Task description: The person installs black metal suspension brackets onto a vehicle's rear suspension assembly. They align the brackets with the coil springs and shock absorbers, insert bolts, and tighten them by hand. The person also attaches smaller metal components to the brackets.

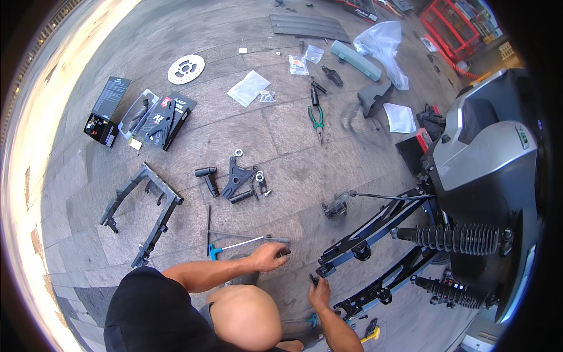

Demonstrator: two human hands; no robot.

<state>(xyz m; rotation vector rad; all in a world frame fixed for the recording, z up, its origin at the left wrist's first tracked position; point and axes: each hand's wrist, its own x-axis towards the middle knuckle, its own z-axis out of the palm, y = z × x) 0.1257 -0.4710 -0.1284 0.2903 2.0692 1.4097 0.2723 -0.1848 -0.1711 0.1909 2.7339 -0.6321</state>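
Note:
My left hand [271, 257] is curled closed above the paving, with something dark at its fingertips that I cannot make out. My right hand [320, 294] pinches a small black part [314, 280], close to the ends of two black frame rails [358, 245]. The rails reach out from a scooter body [489, 141] on the right. Left of my left hand lies a T-handle wrench [217, 251] with a blue grip, beside a long dark rod [208, 229]. A brake caliper [336, 206] rests beyond the rails, joined to a hose.
A U-shaped black swingarm [146, 176] lies left, with a black bracket [237, 176] and small parts nearer the middle. Farther off are a brake disc [186, 69], opened boxes [170, 120], green-handled pliers [316, 120] and plastic bags [381, 50]. Coil shocks [457, 239] jut from the scooter.

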